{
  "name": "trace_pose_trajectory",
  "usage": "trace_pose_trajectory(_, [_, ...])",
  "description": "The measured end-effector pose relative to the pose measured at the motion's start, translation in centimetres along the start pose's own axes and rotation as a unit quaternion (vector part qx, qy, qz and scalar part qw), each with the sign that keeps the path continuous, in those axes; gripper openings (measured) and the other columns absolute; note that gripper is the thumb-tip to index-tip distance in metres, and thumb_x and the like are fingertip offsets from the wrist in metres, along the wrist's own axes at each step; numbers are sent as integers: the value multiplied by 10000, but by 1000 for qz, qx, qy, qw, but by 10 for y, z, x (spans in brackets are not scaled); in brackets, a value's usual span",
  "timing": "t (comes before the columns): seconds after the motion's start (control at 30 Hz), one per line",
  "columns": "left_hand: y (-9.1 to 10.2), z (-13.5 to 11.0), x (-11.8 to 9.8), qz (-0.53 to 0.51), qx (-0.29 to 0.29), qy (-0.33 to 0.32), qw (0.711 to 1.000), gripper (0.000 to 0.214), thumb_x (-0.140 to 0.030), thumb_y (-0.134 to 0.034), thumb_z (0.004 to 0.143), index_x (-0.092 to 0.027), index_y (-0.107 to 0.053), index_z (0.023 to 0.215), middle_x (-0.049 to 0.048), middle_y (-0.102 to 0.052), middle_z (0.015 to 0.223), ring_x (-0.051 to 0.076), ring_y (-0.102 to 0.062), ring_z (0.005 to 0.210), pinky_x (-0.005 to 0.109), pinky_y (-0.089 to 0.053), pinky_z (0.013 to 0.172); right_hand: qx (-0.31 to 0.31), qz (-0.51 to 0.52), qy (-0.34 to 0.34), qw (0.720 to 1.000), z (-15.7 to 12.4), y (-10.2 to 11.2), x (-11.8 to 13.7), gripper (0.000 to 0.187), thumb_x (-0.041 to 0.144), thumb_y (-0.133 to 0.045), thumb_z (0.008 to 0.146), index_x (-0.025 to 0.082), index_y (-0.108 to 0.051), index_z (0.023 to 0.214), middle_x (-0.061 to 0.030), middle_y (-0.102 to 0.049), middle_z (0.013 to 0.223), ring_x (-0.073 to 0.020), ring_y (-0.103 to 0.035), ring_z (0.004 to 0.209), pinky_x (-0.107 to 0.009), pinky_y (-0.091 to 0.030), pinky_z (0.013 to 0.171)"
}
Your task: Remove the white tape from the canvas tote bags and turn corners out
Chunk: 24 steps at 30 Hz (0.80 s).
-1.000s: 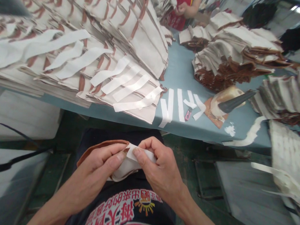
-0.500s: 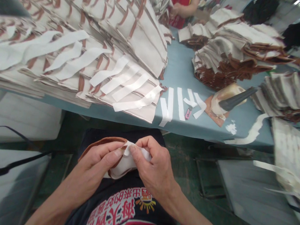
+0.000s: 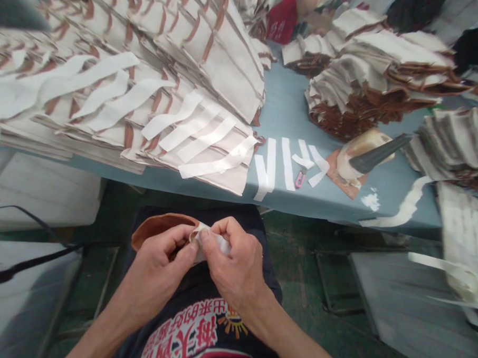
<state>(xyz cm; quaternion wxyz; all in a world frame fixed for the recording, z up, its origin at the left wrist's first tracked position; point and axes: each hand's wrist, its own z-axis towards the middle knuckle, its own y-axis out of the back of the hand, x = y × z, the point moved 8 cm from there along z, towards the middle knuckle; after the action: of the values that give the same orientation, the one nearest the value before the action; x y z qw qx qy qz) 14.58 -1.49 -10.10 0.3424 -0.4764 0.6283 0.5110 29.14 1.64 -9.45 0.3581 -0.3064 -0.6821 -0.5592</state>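
Over my lap I hold a brown leather-like piece with a white fabric side (image 3: 153, 229). My left hand (image 3: 159, 268) is closed on its edge, thumb and fingers pinching where brown meets white. My right hand (image 3: 237, 263) is closed close beside it, pinching the white material (image 3: 223, 245) at that same edge. The two thumbs are almost touching. Most of the white side is hidden behind my fingers, and I cannot tell whether a separate strip is among them.
Ahead is a blue-covered table (image 3: 282, 101) with stacked white-and-brown pieces (image 3: 224, 67), white strips (image 3: 287, 165), a pink cutter (image 3: 300, 178) and a glue-smeared container with a dark handle (image 3: 359, 155). More piles (image 3: 346, 88) lie right. Grey surfaces (image 3: 399, 307) flank me.
My left hand has turned and the brown piece has tilted, showing more of its brown face and less white. My right hand has shifted slightly left, closer to my left fingers.
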Motion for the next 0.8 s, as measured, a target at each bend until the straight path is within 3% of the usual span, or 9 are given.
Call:
trace_pose_trajectory(0.17, [-1, -7, -4, 48, -18, -44, 998, 312, -369, -530, 1018, -189, -780, 969, 1, -740, 812, 177, -650, 721, 250, -494, 658, 5, -15, 22, 1000, 1, 4, 2, 311, 493, -605, 918, 239, -577, 740, 20, -600, 589, -145, -512, 503, -275, -313, 561])
trace_pose_trajectory(0.37, [0, -10, -2, 59, -34, -38, 997, 299, -321, -500, 1000, -196, -764, 937, -12, -753, 793, 173, -664, 693, 249, -476, 624, 35, -32, 42, 998, 7, 10, 5, 287, 466, -667, 884, 227, -576, 754, 36, -557, 599, -140, -523, 548, -278, -327, 604])
trace_pose_trajectory(0.5, [-1, -11, -1, 57, -24, -35, 997, 281, -317, -497, 974, -204, -727, 862, -15, -734, 745, 183, -662, 678, 258, -475, 612, 124, 67, 13, 990, 11, -2, -5, 248, 426, -690, 880, 216, -589, 795, 59, -545, 632, -114, -487, 569, -247, -343, 577])
trace_pose_trajectory(0.67, [-2, -15, -4, 82, -51, -32, 995, 283, -273, -476, 959, -217, -653, 745, -43, -644, 646, 155, -564, 580, 276, -406, 585, 223, 169, -34, 959, 14, -22, -18, 253, 399, -717, 860, 206, -572, 785, 66, -540, 651, -101, -457, 582, -216, -337, 535])
trace_pose_trajectory(0.8, [-10, -14, -12, 102, -41, -65, 992, 293, -253, -438, 969, -225, -592, 721, -45, -606, 634, 152, -521, 560, 294, -371, 574, 277, 243, -57, 928, 15, -33, -23, 332, 442, -732, 846, 220, -501, 757, 80, -476, 625, -97, -407, 567, -201, -300, 506])
